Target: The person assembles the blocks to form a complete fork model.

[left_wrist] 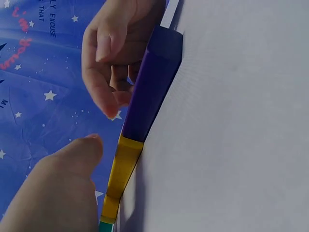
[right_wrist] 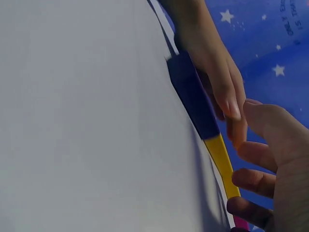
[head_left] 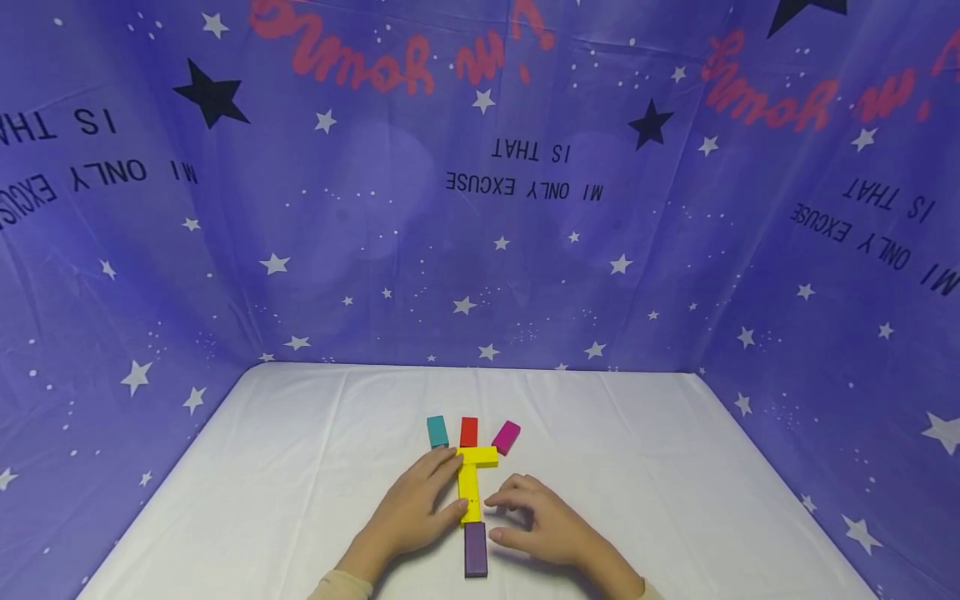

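In the head view my left hand (head_left: 412, 510) lies along the left side of the yellow blocks. Its fingertips reach the corner where the upright yellow block (head_left: 468, 487) meets the crosswise yellow block (head_left: 486, 457), and its thumb is at the upright one's lower part. A purple block (head_left: 476, 550) continues the line at the near end. My right hand (head_left: 546, 521) hovers to the right with bent, spread fingers and nothing between them. Both wrist views show the purple block (left_wrist: 153, 87) end to end with yellow (right_wrist: 221, 159).
Beyond the crosswise block lie a teal block (head_left: 437, 431), a red block (head_left: 468, 432) and a tilted magenta block (head_left: 506, 437), fanned out. All rest on a white cloth-covered table (head_left: 300, 450). A purple star-printed curtain (head_left: 420, 275) encloses the back and sides.
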{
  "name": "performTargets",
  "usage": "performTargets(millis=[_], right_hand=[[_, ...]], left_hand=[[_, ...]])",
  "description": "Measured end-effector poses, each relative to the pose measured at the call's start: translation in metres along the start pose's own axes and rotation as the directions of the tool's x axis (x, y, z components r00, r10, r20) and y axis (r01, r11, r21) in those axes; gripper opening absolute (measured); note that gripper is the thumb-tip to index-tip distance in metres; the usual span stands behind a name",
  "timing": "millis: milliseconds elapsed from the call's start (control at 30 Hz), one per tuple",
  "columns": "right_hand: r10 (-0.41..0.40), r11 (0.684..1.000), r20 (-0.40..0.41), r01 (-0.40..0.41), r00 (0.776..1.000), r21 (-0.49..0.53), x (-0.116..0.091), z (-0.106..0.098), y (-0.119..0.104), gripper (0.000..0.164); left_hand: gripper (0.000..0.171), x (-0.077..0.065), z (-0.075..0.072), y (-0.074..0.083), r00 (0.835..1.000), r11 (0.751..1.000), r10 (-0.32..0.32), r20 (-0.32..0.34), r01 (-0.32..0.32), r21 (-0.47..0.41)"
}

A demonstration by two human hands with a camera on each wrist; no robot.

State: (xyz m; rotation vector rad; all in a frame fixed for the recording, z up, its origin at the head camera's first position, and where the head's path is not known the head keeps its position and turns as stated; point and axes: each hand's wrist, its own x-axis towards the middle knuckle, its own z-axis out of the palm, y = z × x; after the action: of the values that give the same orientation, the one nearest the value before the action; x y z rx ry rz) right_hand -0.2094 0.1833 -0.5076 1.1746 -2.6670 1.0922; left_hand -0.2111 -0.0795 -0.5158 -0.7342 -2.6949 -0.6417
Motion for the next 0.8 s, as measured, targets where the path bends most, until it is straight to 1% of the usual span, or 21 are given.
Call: performTargets(millis=[233,367,467,600,700,800], right_hand=[[0.042,0.999,-0.047,-0.042,0.998,-0.004,-0.003,-0.008,0.018,0.036],[0.071,0.997,-0.067,-0.071,0.995,-0.001,-0.004,-0.015,0.023,0.036],[0.101,0.995,-0.086,-0.103,0.991,-0.013,-0.004,-0.019,0.028,0.035],[0.118,0.992,-0.119,-0.122,0.986,-0.028,-0.003,-0.021,0.036,0.034],[0.133,0.99,-0.146,-0.138,0.98,-0.025,-0.002,-0.023,0.041,0.033],[0.165,0.985,-0.169,-0.17,0.972,-0.018,0.0,-0.025,0.044,0.032]], left_hand=[[0.069,-0.007,-0.002,0.002,1.0,1.0,0.017,0.004,-0.017,0.011],[0.072,-0.009,-0.004,0.004,0.999,1.0,0.017,0.03,-0.017,0.017],[0.075,-0.01,-0.004,0.006,0.999,0.999,0.029,0.032,-0.029,0.023],[0.078,-0.012,-0.004,0.008,0.999,0.998,0.039,0.035,-0.04,0.038],[0.078,-0.013,-0.003,0.01,0.998,0.998,0.045,0.039,-0.046,0.034],[0.078,-0.014,-0.003,0.012,0.998,0.998,0.049,0.045,-0.05,0.03]])
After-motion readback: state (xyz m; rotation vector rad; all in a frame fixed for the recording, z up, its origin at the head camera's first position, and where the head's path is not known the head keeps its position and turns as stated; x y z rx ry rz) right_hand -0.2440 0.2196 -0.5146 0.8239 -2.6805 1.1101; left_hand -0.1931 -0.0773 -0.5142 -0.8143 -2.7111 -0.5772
